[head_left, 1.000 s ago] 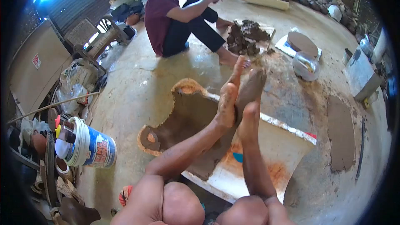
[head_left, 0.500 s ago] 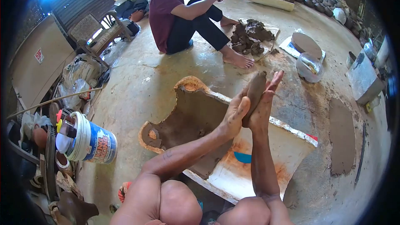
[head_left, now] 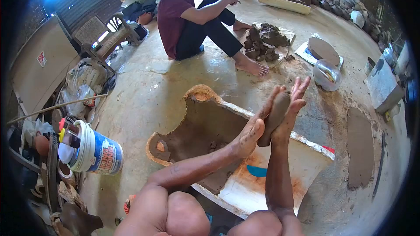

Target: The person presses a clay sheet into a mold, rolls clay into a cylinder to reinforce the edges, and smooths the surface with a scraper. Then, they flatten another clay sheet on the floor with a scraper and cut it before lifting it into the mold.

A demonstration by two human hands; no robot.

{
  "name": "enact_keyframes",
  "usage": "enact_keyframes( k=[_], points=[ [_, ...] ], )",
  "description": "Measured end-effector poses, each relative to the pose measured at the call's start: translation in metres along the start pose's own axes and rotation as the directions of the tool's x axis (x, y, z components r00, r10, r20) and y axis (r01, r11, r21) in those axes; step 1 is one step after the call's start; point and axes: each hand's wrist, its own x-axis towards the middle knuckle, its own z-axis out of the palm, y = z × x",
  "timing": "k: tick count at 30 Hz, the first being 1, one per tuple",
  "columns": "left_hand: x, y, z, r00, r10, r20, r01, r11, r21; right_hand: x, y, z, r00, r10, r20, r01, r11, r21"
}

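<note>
A thick roll of wet brown clay [head_left: 276, 116] stands tilted between my two palms. My left hand [head_left: 253, 133] presses on its left side, fingers stretched upward. On the other side my right hand [head_left: 289, 116] lies flat against the clay, its fingers straight and slightly spread. Both hands are raised above a large white plaster mould [head_left: 280, 179] on the floor. Dark clay [head_left: 205, 124] lines the mould's hollow left part, and its right part shows bare white with rusty stains and a blue patch.
A person [head_left: 175, 22] sits on the floor ahead, near a heap of clay [head_left: 269, 41]. A paint bucket [head_left: 103, 150] with tools stands at left. A clay slab [head_left: 359, 148] lies at right. Beyond are a clay disc [head_left: 324, 51] and a plastic bag [head_left: 326, 74].
My hands have shifted against each other around the clay roll, and the roll sits slightly lower and to the right. My right fingers are more spread. The mould has not moved.
</note>
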Motion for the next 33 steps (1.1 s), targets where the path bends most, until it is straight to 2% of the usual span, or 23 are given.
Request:
enact_keyframes(
  k=[1, 2, 3, 4, 5, 6, 7, 8, 10, 12, 14, 17, 19, 21, 23, 24, 25, 27, 28, 29, 31, 32, 33],
  points=[
    [0.0, 0.001, -0.002, 1.0, 0.003, -0.004, -0.003, 1.0, -0.008, 0.005, 0.004, -0.002, 0.999, -0.009, -0.037, 0.01, 1.0, 0.02],
    [0.002, 0.002, -0.004, 1.0, -0.006, -0.028, 0.004, 0.998, -0.056, -0.008, 0.006, 0.007, 0.997, -0.078, 0.021, 0.074, 0.989, 0.132],
    [0.005, 0.002, -0.007, 0.998, -0.021, -0.051, 0.016, 0.995, -0.103, -0.028, -0.038, 0.024, 0.998, 0.028, 0.051, -0.016, 0.973, -0.229],
    [0.009, 0.0, -0.013, 0.989, 0.047, -0.14, -0.061, 0.993, -0.098, -0.039, -0.029, 0.019, 0.973, -0.152, 0.174, 0.188, 0.96, -0.21],
    [0.009, -0.003, -0.015, 0.99, 0.037, -0.138, -0.051, 0.993, -0.102, -0.046, -0.017, 0.015, 0.901, -0.324, 0.289, 0.38, 0.91, -0.167],
    [0.007, -0.007, -0.015, 0.991, 0.082, -0.105, -0.094, 0.989, -0.117, -0.037, -0.008, 0.016, 0.907, -0.31, 0.285, 0.367, 0.913, -0.175],
    [0.004, -0.011, -0.014, 0.988, 0.129, -0.08, -0.139, 0.98, -0.141, -0.016, 0.002, 0.018, 0.963, -0.23, 0.137, 0.248, 0.96, -0.132],
    [0.003, -0.01, -0.013, 0.99, 0.083, -0.11, -0.102, 0.978, -0.181, 0.003, 0.009, 0.02, 0.991, -0.134, -0.011, 0.133, 0.988, -0.08],
    [0.01, -0.005, -0.019, 0.962, -0.101, -0.253, 0.043, 0.973, -0.225, 0.016, 0.015, 0.018, 0.994, -0.108, 0.025, 0.111, 0.969, -0.221],
    [0.024, -0.002, -0.03, 0.963, -0.17, -0.208, 0.044, 0.864, -0.501, 0.029, 0.011, 0.009, 0.993, -0.101, 0.059, 0.115, 0.929, -0.352],
    [0.025, 0.004, -0.044, 0.953, -0.205, -0.225, 0.034, 0.806, -0.592, 0.039, -0.001, 0.007, 0.989, -0.14, 0.041, 0.146, 0.961, -0.236],
    [0.034, 0.008, -0.071, 0.956, -0.14, -0.257, -0.088, 0.7, -0.709, 0.029, 0.004, -0.007, 0.99, -0.112, -0.091, 0.092, 0.975, -0.202],
    [0.042, 0.008, -0.08, 0.862, -0.183, -0.473, -0.21, 0.72, -0.661, 0.014, 0.025, 0.011, 0.981, -0.153, -0.116, 0.131, 0.974, -0.183],
    [0.04, -0.001, -0.08, 0.874, -0.215, -0.437, -0.182, 0.688, -0.703, -0.001, 0.039, 0.042, 0.989, -0.15, 0.005, 0.149, 0.976, -0.161],
    [0.036, -0.017, -0.088, 0.997, -0.069, -0.04, -0.021, 0.262, -0.965, -0.001, 0.033, 0.046, 0.992, -0.121, 0.018, 0.123, 0.984, -0.131],
    [0.045, 0.005, -0.08, 0.87, -0.284, -0.404, -0.099, 0.701, -0.706, 0.006, 0.028, 0.05, 0.994, -0.103, 0.046, 0.107, 0.99, -0.087],
    [0.044, 0.007, -0.082, 0.876, -0.266, -0.402, -0.11, 0.702, -0.704, 0.011, 0.018, 0.046, 0.993, -0.11, 0.032, 0.112, 0.991, -0.067],
    [0.043, 0.015, -0.093, 0.921, -0.138, -0.365, -0.15, 0.739, -0.657, 0.026, 0.014, 0.042, 1.0, -0.011, 0.018, 0.014, 0.977, -0.215],
    [0.043, 0.017, -0.091, 0.955, -0.083, -0.286, -0.118, 0.775, -0.621, 0.029, 0.019, 0.048, 0.994, -0.006, 0.108, 0.043, 0.94, -0.339],
    [0.046, 0.012, -0.083, 0.965, -0.008, -0.263, -0.133, 0.847, -0.515, 0.021, 0.019, 0.057, 0.992, -0.03, 0.123, 0.069, 0.943, -0.325],
    [0.052, 0.014, -0.091, 0.941, 0.256, -0.221, -0.311, 0.912, -0.266, 0.004, 0.01, 0.082, 0.947, -0.101, 0.306, 0.209, 0.915, -0.345],
    [0.057, 0.011, -0.095, 0.937, 0.277, -0.215, -0.328, 0.907, -0.265, 0.007, 0.01, 0.091, 0.942, -0.121, 0.313, 0.231, 0.911, -0.343],
    [0.059, 0.009, -0.096, 0.934, 0.294, -0.201, -0.352, 0.849, -0.395, 0.006, 0.009, 0.098, 0.898, -0.256, 0.357, 0.392, 0.835, -0.388]
  ],
)
